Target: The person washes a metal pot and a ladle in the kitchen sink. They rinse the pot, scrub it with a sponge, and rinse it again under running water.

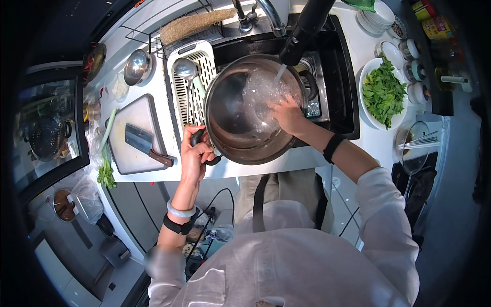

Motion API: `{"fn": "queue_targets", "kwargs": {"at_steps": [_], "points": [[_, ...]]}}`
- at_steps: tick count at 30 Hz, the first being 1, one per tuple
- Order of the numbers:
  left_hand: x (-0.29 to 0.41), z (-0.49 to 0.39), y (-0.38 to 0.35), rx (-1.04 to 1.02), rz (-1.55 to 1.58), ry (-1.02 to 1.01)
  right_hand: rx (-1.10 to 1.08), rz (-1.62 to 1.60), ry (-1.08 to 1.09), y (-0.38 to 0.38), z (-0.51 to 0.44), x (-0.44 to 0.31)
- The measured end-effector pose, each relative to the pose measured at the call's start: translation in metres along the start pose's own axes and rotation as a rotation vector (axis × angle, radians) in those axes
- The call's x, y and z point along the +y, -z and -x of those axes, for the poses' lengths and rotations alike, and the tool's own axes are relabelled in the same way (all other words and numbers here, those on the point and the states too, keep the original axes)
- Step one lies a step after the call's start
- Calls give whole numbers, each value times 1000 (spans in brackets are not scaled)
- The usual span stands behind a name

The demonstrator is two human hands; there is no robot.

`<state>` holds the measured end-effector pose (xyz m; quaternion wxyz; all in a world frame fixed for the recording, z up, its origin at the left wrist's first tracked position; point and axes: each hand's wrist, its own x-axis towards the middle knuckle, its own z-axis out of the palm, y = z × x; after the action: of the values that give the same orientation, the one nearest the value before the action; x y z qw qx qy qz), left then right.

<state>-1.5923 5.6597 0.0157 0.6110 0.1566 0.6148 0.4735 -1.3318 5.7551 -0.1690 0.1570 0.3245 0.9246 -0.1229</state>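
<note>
A large metal pot [226,142] is tilted over the black sink [345,84], with water in it. My left hand [195,151] grips its black side handle. Inside the pot my right hand [285,115] reaches into the splashing water, fingers apart; whether it touches the pot's wall or holds anything under the foam I cannot tell. A stream of water [280,72] falls into the pot from a black spout [293,53]. The pot's second black handle [310,85] points to the right, above the sink drain area.
A white slotted drainer [209,53] holds a metal ladle [185,69]. Left of it, a cleaver [140,139] lies on a cutting board [130,163], near a metal bowl [137,67] and celery [106,174]. Chopped leafy greens [383,90] fill a white dish at the right. A chrome faucet [270,15] stands behind.
</note>
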Motion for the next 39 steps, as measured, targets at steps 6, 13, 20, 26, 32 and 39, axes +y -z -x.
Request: {"fn": "queue_targets", "kwargs": {"at_steps": [6, 13, 20, 26, 32, 39], "points": [[-4, -5, -5, -8, 20, -25, -283, -346, -88, -2, -9, -74], [-2, -3, -9, 9, -17, -29, -4, -2612, -8, 68, -50, -149], [-3, -9, -7, 20, 7, -21, 125, -1260, 5, 60, 57, -114], [5, -27, -15, -2, -32, 22, 231, -285, 33, 30, 66, 30], [18, -49, -22, 14, 83, 151, 880, -550, -340, 24, 56, 87], [53, -57, -32, 8, 50, 264, 550, -2169, -721, 7, 39, 106]]}}
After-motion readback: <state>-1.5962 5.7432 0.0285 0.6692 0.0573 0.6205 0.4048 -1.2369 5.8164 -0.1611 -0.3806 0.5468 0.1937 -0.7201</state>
